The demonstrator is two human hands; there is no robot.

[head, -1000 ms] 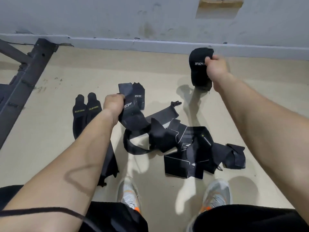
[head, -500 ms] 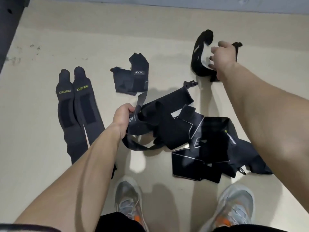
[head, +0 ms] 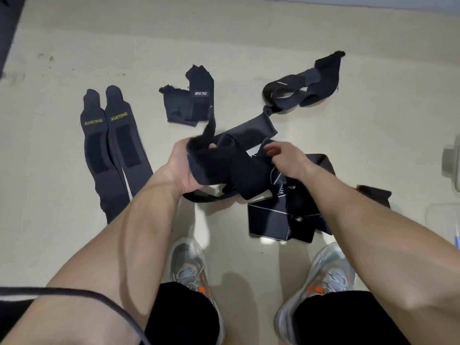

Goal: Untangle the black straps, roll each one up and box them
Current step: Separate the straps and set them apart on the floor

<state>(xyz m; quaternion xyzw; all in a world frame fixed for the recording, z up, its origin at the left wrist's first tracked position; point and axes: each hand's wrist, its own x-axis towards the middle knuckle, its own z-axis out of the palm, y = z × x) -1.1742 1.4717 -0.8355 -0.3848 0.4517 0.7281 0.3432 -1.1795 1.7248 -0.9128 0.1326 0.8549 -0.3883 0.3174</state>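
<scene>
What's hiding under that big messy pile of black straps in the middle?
Only the pale beige floor shows around the tangled pile of black fabric straps, which the left hand grips. Anything beneath the fabric is covered, so I cannot tell.

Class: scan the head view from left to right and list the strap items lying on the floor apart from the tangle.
XUEYING straps → short logo wrap → looped strap
</scene>
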